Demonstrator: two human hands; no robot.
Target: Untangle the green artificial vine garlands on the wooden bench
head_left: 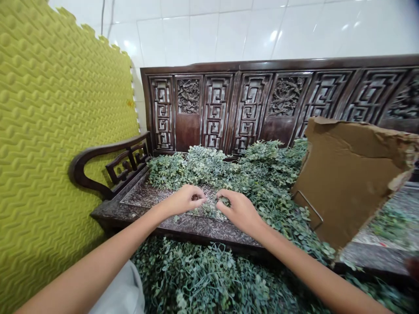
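Note:
Over the seat of a dark carved wooden bench (203,224), my two hands face each other, a small gap apart. My left hand (187,200) is closed, thumb and fingertips drawn together in a pinch. My right hand (239,210) is curled the same way, fingertips toward the left ones. Whatever they pinch, if anything, is too small to make out. Behind them a heap of artificial green leaf sprigs (209,168) spreads along the seat. Loose bits of leaf lie below the hands.
A torn brown cardboard piece (353,174) stands on the right, a bent metal wire (309,207) at its lower left edge. More leaf sprigs (203,279) pile up in front of the bench. Left are the curved armrest (88,157) and a yellow foam mat (65,131).

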